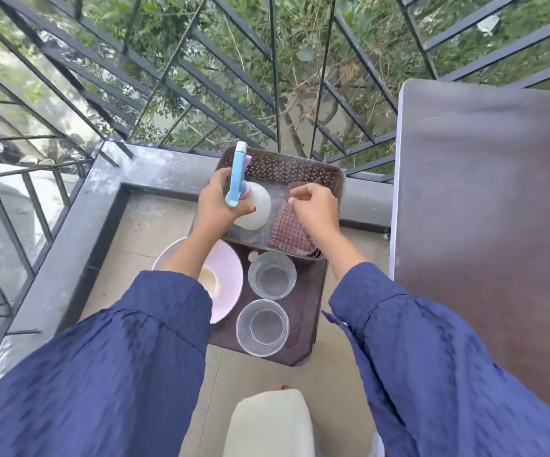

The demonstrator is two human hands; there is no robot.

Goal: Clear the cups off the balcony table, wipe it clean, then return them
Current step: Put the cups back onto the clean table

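Cups (271, 275) are clear glass, empty and upright.

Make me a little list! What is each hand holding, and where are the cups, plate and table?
left hand: grips the spray bottle
right hand: pinches the checked cloth lying in the basket
cups: two, clear, upright on the brown tray
plate: pink, left of the cups
table: dark brown, on the right

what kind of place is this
Most likely a home balcony well above ground: black metal railing with green trees beyond it, a grey concrete ledge, and a dark brown table.
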